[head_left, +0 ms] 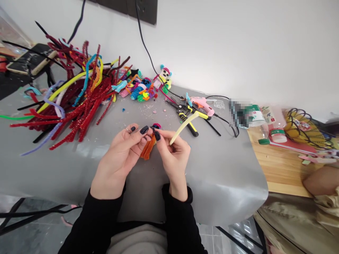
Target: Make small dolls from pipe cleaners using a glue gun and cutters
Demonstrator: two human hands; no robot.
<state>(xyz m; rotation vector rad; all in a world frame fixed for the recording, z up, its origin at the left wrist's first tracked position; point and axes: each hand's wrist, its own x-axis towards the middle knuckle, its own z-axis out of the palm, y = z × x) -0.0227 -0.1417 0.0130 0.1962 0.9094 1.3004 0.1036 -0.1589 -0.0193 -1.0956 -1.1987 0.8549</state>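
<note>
In front of me my left hand (pixel 120 151) and my right hand (pixel 173 155) meet at the fingertips. My left thumb and fingers are pinched together; the small thing between them is hidden. A pale yellow pipe cleaner (pixel 184 128) sticks up from my right hand, whose fingers are closed round its lower end. Just behind and below the fingertips is a small pipe-cleaner figure (pixel 148 150), orange below with pink and dark blue at the top. My fingers cover part of it, so I cannot tell whether they grip it.
Loose pipe cleaners (pixel 76 106), mostly red, heap on the left. Finished pipe-cleaner dolls (pixel 143 88) lie at the back. Yellow-black pliers (pixel 188 121) and a corded pink glue gun (pixel 202 105) lie right of centre. Bottles (pixel 261 128) and a seated person's leg (pixel 293 222) are farther right.
</note>
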